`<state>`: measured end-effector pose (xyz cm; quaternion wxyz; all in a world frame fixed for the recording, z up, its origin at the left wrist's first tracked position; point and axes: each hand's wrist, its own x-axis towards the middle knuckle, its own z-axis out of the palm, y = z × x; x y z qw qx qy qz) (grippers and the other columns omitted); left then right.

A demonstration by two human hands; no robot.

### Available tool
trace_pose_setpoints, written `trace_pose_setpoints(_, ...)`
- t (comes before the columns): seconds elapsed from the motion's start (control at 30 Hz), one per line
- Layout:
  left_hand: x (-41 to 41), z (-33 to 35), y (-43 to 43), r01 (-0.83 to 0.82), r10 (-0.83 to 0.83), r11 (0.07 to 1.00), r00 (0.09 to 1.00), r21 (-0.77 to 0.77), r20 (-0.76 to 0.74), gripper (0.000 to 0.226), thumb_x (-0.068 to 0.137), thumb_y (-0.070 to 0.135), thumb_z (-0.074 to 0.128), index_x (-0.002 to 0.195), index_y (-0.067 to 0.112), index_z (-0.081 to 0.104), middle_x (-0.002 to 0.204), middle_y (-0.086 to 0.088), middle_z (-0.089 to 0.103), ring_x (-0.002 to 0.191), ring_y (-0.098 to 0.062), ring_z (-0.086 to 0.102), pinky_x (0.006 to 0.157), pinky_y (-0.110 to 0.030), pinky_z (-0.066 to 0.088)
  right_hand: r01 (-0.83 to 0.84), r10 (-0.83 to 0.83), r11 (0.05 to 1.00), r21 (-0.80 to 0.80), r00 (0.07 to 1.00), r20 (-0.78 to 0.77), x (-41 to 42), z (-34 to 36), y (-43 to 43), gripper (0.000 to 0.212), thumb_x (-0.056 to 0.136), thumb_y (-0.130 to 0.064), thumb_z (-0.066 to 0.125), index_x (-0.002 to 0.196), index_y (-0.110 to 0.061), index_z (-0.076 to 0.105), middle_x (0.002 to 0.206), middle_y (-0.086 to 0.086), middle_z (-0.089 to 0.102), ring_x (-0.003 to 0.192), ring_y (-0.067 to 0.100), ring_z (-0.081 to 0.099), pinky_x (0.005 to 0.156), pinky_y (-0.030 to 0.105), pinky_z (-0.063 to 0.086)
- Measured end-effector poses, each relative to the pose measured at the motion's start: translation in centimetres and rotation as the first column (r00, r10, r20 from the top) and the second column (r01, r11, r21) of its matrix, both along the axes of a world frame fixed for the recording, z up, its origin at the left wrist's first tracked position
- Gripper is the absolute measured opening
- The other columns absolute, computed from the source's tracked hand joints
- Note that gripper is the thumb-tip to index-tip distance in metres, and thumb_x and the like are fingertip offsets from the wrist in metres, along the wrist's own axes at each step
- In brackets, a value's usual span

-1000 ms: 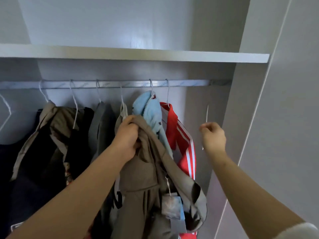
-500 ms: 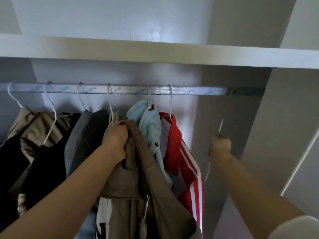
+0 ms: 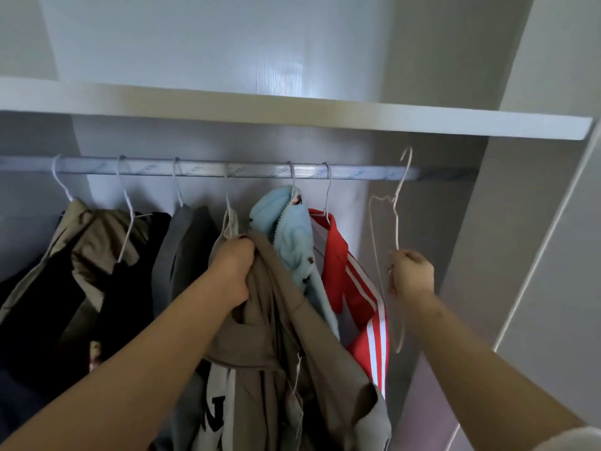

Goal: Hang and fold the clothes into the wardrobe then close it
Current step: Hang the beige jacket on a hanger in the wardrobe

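A: What is the left hand [image 3: 234,271] doing, centre frame?

B: Its fingers are clenched around a bunch of brown cloth [image 3: 279,346], which droops to the bottom edge, in front of the hanging clothes.

A: And the right hand [image 3: 411,271]?

B: At centre right, fist closed on a bare wire hanger [image 3: 395,219]. The hook stands up in front of the rail [image 3: 253,170], near its right end; I cannot tell whether it touches the rail.

A: What hangs on the rail?

B: From the left: a tan jacket [image 3: 87,236], something black [image 3: 136,288], a grey garment [image 3: 182,242], then a light blue fleece [image 3: 289,236] and a red jacket [image 3: 344,275] with white stripes, just left of the bare hanger.

A: Above?

B: A white shelf [image 3: 292,115] runs across the upper frame. The wardrobe stands open.
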<state>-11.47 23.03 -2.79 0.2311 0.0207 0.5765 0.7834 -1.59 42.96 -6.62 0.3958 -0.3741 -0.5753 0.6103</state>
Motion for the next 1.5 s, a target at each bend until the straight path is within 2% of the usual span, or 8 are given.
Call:
trace_pose_setpoints(0.23,5.2,-1.3,-6.6,0.149,-0.147,0.988,0.988,-0.04,0.047,0.022,0.099,0.012,0.04,0.1,0.008,0.062,0.087,-0.014,0.065,0.075,-0.025,0.061,0.062,-0.035,0.05,-0.023,0.021,1.0,-0.01,0.992,-0.121,7.3,-2.8,-8.1,0.025,0.087,-0.005,0.053,0.065,-0.014,0.056,0.046,0.0,0.044,0.034,0.007,0.035,0.034,0.016,0.029)
trace_pose_setpoints(0.43,9.8,-3.0,-10.8,0.161,-0.157,0.983,0.986,-0.089,0.05,0.023,0.098,0.014,0.043,0.109,0.004,0.062,0.098,-0.017,0.064,0.088,-0.03,0.06,0.08,-0.04,0.051,-0.057,0.051,0.998,-0.022,0.975,-0.217,14.5,-6.7,-13.5,0.027,0.085,0.006,0.052,0.066,-0.012,0.049,0.039,-0.006,0.044,0.033,0.006,0.037,0.036,0.014,0.029)
trace_pose_setpoints(0.57,13.1,-4.0,-12.4,0.147,-0.153,0.974,0.988,-0.171,-0.021,0.029,0.099,0.01,0.04,0.119,0.001,0.058,0.111,-0.021,0.06,0.1,-0.033,0.057,0.095,-0.043,0.047,-0.172,0.164,0.981,-0.088,0.982,-0.092,17.8,-6.2,-15.2,0.019,0.086,0.0,0.056,0.075,-0.013,0.049,0.048,0.002,0.039,0.036,0.011,0.031,0.039,0.019,0.024)
trace_pose_setpoints(0.8,18.4,-5.5,-15.1,0.082,-0.171,0.921,0.964,-0.381,-0.205,0.029,0.096,-0.002,0.035,0.098,0.002,0.064,0.095,-0.018,0.062,0.076,-0.027,0.057,0.081,-0.036,0.051,-0.224,0.223,0.975,0.003,0.974,0.042,24.4,-6.2,-17.7,0.036,0.09,-0.02,0.059,0.059,-0.015,0.042,0.032,-0.007,0.039,0.026,0.002,0.033,0.03,0.015,0.028)
trace_pose_setpoints(1.07,26.6,-6.5,-17.1,0.041,-0.216,0.903,0.904,-0.429,-0.368,0.035,0.091,-0.007,0.039,0.077,0.016,0.061,0.08,-0.01,0.064,0.081,-0.025,0.059,0.075,-0.032,0.052,-0.668,0.635,0.715,0.206,0.744,0.21,26.6,-8.4,-24.9,0.029,0.071,0.001,0.074,0.083,-0.021,0.058,0.077,-0.007,0.06,0.065,-0.001,0.057,0.058,0.011,0.045)
trace_pose_setpoints(1.2,27.8,-5.7,-18.7,0.033,-0.284,0.882,0.833,-0.47,-0.474,0.034,0.088,-0.008,0.044,0.075,0.019,0.061,0.076,-0.003,0.061,0.071,-0.01,0.056,0.062,-0.018,0.049,-0.614,0.561,0.706,0.354,0.789,0.25,25.8,-7.8,-28.0,0.007,0.082,-0.004,0.062,0.075,-0.005,0.061,0.067,0.004,0.059,0.061,0.008,0.051,0.059,0.016,0.04)
trace_pose_setpoints(1.33,27.0,-4.5,-21.1,-0.099,-0.315,0.824,0.739,-0.558,-0.595,0.02,0.084,-0.003,0.056,0.085,0.013,0.068,0.085,-0.006,0.067,0.083,-0.017,0.06,0.079,-0.029,0.049,-0.508,0.49,0.783,0.36,0.859,0.147,25.1,-5.5,-28.0,0.022,0.09,-0.012,0.053,0.078,0.005,0.06,0.064,0.004,0.053,0.058,0.007,0.044,0.057,0.018,0.036)
trace_pose_setpoints(1.5,25.4,-3.8,-23.5,-0.335,-0.365,0.725,0.555,-0.602,-0.747,0.028,0.084,0.001,0.053,0.098,0.019,0.069,0.095,0.001,0.063,0.092,-0.013,0.054,0.077,-0.024,0.04,-0.444,0.467,0.766,0.464,0.881,0.072,24.3,-3.3,-29.4,0.023,0.091,-0.018,0.053,0.085,0.004,0.058,0.081,0.019,0.06,0.071,0.015,0.05,0.067,0.023,0.042)
